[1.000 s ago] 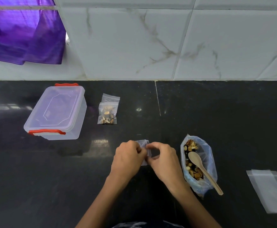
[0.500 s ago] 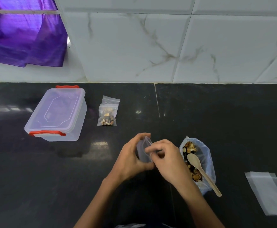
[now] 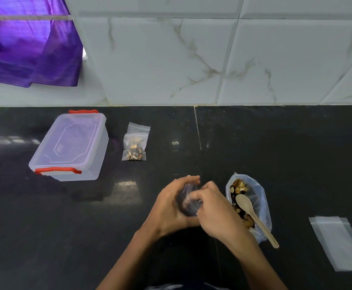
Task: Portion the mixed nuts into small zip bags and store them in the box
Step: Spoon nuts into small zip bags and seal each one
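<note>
While the left hand (image 3: pixel 168 208) curls round a small empty zip bag (image 3: pixel 186 203) above the dark counter (image 3: pixel 286 155), the right hand (image 3: pixel 217 210) pinches its mouth; just right lies the open bag of mixed nuts (image 3: pixel 252 206) with a wooden spoon (image 3: pixel 252 214) in it; a filled bag (image 3: pixel 135 147) rests beside the lidded box (image 3: pixel 70 146); spare bags (image 3: pixel 338 241) lie far right.

Clear box (image 3: pixel 70 146) with red clasps (image 3: pixel 58 170), purple cloth (image 3: pixel 30 49), black counter (image 3: pixel 275 153), white grey-veined tiles (image 3: pixel 192 59), pale wooden spoon (image 3: pixel 252 214)
</note>
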`<act>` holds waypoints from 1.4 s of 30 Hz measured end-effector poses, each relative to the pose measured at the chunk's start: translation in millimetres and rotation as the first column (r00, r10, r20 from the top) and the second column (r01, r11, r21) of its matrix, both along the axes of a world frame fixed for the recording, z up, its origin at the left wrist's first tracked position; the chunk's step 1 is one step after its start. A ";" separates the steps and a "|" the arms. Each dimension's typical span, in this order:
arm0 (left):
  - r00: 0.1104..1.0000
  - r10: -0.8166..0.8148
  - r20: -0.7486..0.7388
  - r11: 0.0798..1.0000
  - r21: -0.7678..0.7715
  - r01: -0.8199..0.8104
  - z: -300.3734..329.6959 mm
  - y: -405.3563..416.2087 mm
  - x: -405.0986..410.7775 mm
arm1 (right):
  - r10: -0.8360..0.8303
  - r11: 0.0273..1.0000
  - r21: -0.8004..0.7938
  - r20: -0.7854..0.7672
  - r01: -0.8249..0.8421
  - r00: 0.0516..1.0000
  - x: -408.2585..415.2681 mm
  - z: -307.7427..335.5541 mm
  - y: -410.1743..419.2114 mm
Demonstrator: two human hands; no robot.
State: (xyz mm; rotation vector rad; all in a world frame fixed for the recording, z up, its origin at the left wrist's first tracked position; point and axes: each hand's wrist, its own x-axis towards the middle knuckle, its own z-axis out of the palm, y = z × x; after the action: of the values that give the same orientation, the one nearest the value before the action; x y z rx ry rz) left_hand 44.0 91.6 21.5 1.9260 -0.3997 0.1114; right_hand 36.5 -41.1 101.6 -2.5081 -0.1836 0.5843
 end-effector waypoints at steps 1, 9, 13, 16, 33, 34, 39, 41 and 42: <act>1.000 -0.001 0.003 1.000 0.003 0.001 -1.4 -0.1 -0.2 | -0.006 1.000 0.007 -0.005 0.006 1.000 -0.2 -0.3 0.5; 0.994 0.084 0.072 0.987 -0.142 -0.073 -3.7 -7.3 -2.5 | -0.012 0.992 0.119 -0.190 0.035 0.982 2.2 5.2 0.6; 0.991 0.095 0.096 0.987 -0.138 -0.081 -13.0 -9.5 -5.0 | 0.009 0.998 0.063 -0.033 -0.007 0.999 -5.6 1.1 4.1; 0.991 0.122 0.062 0.980 -0.167 -0.110 -14.9 -10.9 -7.2 | -0.039 0.998 0.052 0.061 0.036 0.997 -10.8 4.0 4.5; 0.984 0.115 0.137 0.982 -0.168 -0.091 -12.5 -16.7 -6.4 | -0.114 0.992 0.070 0.082 0.108 0.990 -13.7 10.3 -0.7; 0.984 0.103 0.142 0.982 -0.170 -0.079 -12.0 -16.2 -6.0 | -0.134 0.988 0.087 0.065 0.128 0.989 -12.4 11.2 -2.5; 0.992 0.058 0.110 0.982 -0.187 -0.036 -8.9 -19.0 -9.9 | -0.086 0.995 0.038 -0.119 0.091 0.989 -5.4 12.3 -8.1; 0.998 0.020 0.067 0.977 -0.212 -0.005 -13.1 -21.1 -12.5 | -0.044 0.999 -0.022 -0.158 0.041 0.986 -6.0 10.5 -5.9; 1.000 -0.014 0.022 0.974 -0.227 0.019 -15.8 -21.6 -14.3 | -0.022 0.998 -0.059 -0.153 0.013 0.988 -7.4 9.0 -4.1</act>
State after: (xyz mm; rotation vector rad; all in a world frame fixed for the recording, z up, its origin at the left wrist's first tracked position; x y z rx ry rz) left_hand 29.7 69.9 5.7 1.6968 -0.3990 0.1595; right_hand 29.0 -45.3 110.7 -2.5040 -0.0878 0.7825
